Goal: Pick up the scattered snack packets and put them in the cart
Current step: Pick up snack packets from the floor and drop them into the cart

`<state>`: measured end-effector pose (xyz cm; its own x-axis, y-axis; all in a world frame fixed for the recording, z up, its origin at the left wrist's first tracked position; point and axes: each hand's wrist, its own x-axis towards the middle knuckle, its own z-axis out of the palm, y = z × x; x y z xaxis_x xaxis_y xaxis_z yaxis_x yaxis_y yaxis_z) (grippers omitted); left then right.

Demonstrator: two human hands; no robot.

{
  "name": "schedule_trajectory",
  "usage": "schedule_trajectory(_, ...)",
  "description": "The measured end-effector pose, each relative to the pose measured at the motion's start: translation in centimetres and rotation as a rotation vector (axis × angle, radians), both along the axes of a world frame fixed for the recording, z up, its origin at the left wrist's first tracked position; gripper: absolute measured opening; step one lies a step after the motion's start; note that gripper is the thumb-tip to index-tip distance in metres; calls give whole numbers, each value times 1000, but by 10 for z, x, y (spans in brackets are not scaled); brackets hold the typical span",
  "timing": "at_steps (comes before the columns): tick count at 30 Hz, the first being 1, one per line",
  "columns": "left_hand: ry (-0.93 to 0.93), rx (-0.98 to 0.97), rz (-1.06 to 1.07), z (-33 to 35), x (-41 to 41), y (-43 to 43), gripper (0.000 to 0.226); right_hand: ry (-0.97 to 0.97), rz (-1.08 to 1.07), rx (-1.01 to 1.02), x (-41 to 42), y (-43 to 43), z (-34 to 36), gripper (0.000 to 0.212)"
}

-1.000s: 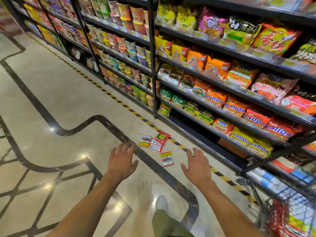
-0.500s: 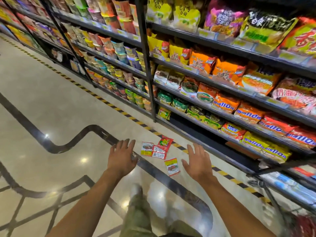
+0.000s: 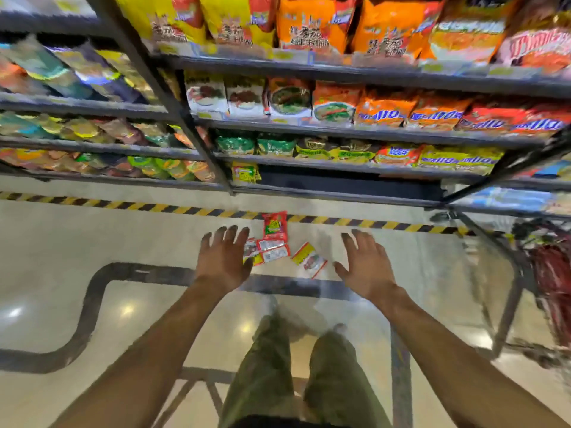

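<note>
Snack packets (image 3: pixel 279 246), four or so, clustered on the floor (image 3: pixel 92 236) just before the striped tape (image 3: pixel 123 205); left hand (image 3: pixel 222 261) and right hand (image 3: pixel 364 264) flank them, fingers spread, holding nothing; cart (image 3: pixel 543 273) at right.

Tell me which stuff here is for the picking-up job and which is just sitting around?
For the job:
- red packet on the floor
- small packets just below it
- lone packet to their right
- cart, far right, blurred
- left hand and right hand, both open, holding nothing

Just sitting around:
- bags on the shelves
- yellow pack on the lowest shelf
- striped tape on the floor
</note>
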<state>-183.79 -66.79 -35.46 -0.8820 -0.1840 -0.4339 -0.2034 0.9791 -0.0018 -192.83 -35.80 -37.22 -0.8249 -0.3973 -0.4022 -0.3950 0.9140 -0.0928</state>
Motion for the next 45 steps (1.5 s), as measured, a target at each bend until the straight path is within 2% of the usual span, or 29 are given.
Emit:
schedule_trajectory(4, -8, 9, -58, -59, -41, -28, 77, -34, -46, 5, -18, -24, -50, 75)
schedule_trajectory(9, -39, -1, -116, -168, -93, -43, 75, -86, -126, 6, -47, -30, -164, 73)
schedule_trajectory(13, -11, 21, -130, -284, -131, -45, 71, -122, -191, 0, -70, -29, -280, 69)
schedule_trajectory(15, 8, 28, -130, -348, -152, -43, 72, -164, -230, 2, -80, -26, -343, 74)
schedule_trajectory(20, -114, 62, -52, -505, -190, -32, 73, -293, -313, 15, -90, -22, -499, 75)
schedule_trajectory(23, -186, 135, 122, -600, -207, -35, 74, -372, -336, 41, -93, -22, -592, 77)
schedule_trajectory(25, -206, 255, 381, -659, -213, -39, 75, -420, -365, 43, -95, -24, -650, 79)
schedule_trajectory(27, -131, 414, 684, -711, -220, -41, 73, -457, -422, 24, -95, -27, -698, 80)
schedule_trajectory(30, -88, 500, 986, -770, -229, -42, 84, -495, -471, 18, -92, -31, -755, 88)
schedule_trajectory(33, -99, 520, 1101, -812, -234, -46, 88, -470, -501, 6, -82, -35, -789, 98)
schedule_trajectory(35, -48, 571, 1156, -829, -236, -51, 75, -439, -526, 0, -76, -38, -800, 100)
schedule_trajectory(37, -26, 691, 1208, -834, -237, -52, 47, -458, -607, -8, -75, -39, -805, 88)
schedule_trajectory(39, -49, 812, 1269, -831, -235, -53, 31, -520, -713, -60, -76, -39, -806, 60)
schedule_trajectory(40, -72, 872, 1286, -825, -233, -53, 32, -555, -762, -96, -77, -37, -802, 45)
schedule_trajectory(42, -102, 967, 1289, -805, -227, -54, 43, -605, -837, -157, -74, -30, -789, 33)
schedule_trajectory(45, -139, 1037, 1236, -755, -214, -43, 43, -601, -969, -198, -65, -16, -747, 40)
